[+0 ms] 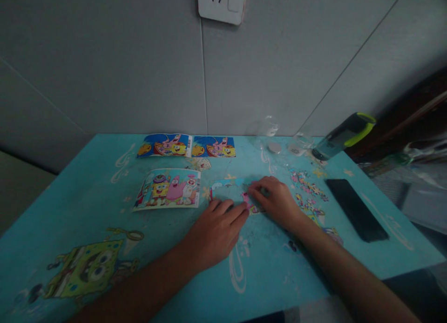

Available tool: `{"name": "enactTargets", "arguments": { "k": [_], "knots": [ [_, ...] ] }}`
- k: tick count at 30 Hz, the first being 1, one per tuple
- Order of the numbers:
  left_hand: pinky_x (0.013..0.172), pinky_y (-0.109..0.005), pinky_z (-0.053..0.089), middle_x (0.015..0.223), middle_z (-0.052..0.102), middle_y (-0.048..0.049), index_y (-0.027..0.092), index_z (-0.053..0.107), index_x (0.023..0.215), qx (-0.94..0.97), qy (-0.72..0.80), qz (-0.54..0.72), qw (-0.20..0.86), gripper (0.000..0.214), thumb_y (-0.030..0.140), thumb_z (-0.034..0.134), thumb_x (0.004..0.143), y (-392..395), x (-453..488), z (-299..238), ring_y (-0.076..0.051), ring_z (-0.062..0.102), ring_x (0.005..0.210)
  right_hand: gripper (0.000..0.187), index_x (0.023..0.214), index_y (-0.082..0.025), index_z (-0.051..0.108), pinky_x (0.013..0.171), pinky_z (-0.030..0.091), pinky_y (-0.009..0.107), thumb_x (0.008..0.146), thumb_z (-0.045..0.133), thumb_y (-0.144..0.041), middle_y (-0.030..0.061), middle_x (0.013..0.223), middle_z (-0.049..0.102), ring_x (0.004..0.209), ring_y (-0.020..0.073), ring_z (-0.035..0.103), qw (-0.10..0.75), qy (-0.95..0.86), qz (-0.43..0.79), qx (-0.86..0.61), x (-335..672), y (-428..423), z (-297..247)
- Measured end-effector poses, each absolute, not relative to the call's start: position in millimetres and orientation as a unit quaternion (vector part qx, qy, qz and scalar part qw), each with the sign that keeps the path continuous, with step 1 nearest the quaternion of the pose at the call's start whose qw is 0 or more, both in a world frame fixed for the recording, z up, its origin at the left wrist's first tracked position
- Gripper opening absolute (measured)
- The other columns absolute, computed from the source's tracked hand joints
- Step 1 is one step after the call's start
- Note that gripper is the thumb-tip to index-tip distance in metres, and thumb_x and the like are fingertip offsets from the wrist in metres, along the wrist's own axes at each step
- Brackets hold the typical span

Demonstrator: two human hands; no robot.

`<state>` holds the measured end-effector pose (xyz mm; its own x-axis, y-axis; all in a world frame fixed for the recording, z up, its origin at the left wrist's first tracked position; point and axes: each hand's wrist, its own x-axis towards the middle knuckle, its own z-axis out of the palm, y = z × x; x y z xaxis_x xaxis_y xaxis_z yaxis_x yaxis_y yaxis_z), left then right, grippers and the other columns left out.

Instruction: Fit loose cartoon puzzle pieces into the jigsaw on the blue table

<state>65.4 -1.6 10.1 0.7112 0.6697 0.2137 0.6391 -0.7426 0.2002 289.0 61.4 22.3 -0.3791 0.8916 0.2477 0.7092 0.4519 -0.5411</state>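
A partly assembled jigsaw puzzle (228,183) lies in the middle of the table, its frame of joined pieces enclosing bare tabletop. My left hand (220,227) rests flat over its lower edge, fingers stretched out and holding nothing. At the puzzle's right side, my right hand (274,197) has its fingertips bent together near a pink section (245,200); whatever sits between them is hidden. Left of the puzzle lies a cartoon picture sheet (167,189). Loose jigsaw pieces (309,185) are scattered to the right of my right hand.
Two blue picture cards (164,145) lie along the back, near the wall. Clear plastic containers (270,127), a round lid (274,148) and a dark bottle with a lime-green handle (344,134) are at back right. A black phone-like slab (356,210) lies near the right edge.
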Motion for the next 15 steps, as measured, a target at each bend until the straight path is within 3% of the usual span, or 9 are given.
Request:
{"name": "enactTargets", "arguments": {
  "k": [10,15],
  "knots": [
    [0.103,-0.051,0.038,0.15,0.052,-0.0024,0.02,0.048,0.145,0.927,0.345,0.14,0.057,0.052,0.015,0.053,0.094,0.5,61.8,2.6,-0.029,0.048,0.12,0.031,0.094,-0.017,0.077,0.061,0.046,0.03,0.089,0.067,-0.046,0.0039,0.075,0.072,0.061,0.0166,0.059,0.458,-0.599,0.062,-0.654,378.7,74.4,46.2],
    [0.099,-0.049,0.04,0.15,0.053,-0.003,0.019,0.048,0.145,0.929,0.336,0.148,0.05,0.051,0.013,0.052,0.094,1.4,60.6,2.2,-0.029,0.049,0.118,0.034,0.096,-0.018,0.078,0.058,0.046,0.029,0.087,0.069,-0.049,0.0044,0.078,0.073,0.062,0.0163,0.06,0.501,-0.544,0.053,-0.671,410.9,76.4,44.7]
  ]
}}
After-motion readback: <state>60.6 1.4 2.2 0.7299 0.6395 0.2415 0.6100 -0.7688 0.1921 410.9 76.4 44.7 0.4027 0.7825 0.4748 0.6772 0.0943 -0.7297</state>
